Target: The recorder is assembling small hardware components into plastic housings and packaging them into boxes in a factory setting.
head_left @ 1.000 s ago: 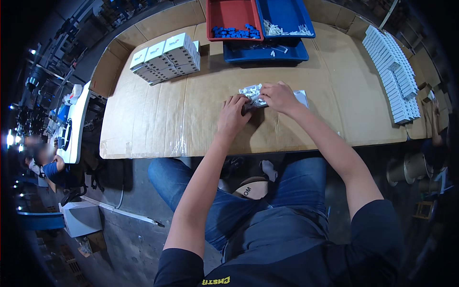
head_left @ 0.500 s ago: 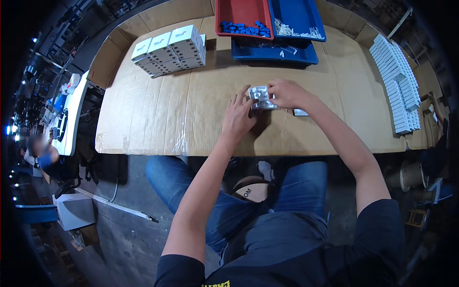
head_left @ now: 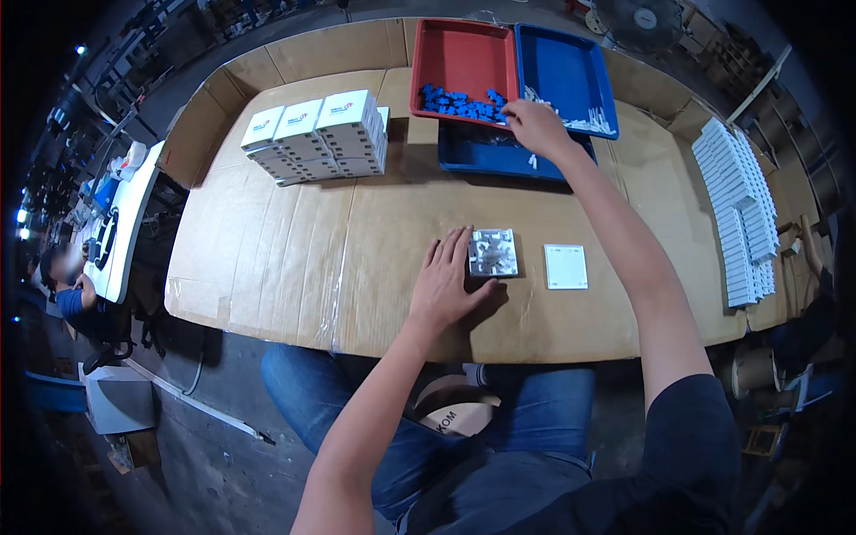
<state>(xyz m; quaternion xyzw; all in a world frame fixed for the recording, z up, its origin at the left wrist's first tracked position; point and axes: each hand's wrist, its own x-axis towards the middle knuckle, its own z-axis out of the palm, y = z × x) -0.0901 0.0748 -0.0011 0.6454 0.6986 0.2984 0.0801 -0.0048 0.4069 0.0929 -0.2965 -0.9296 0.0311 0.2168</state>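
A small square white box (head_left: pixel 493 253) lies on the cardboard-covered table, its open face up, with pale, silvery fittings inside. My left hand (head_left: pixel 443 283) is beside it, fingers stretched along its left edge and thumb near its lower corner. To the right of the box is a flat square white cover (head_left: pixel 566 267). My right hand (head_left: pixel 538 129) reaches to the near edge of the red tray (head_left: pixel 465 55), by the loose blue pieces (head_left: pixel 459 102). Its fingers are bent and closed at the tips; what they pinch, if anything, is hidden.
The blue tray (head_left: pixel 563 67) holds thin white pieces (head_left: pixel 588 123); a lower blue tray (head_left: pixel 481 153) stands beneath. White boxes (head_left: pixel 321 134) are stacked at left, rows of white units (head_left: pixel 736 209) at right. Cardboard walls (head_left: pixel 312 52) edge the table. A person (head_left: pixel 76 290) sits far left.
My right hand has left the box and moved away from me to the red tray. My left hand has stayed at the box. The white cover is now in full view.
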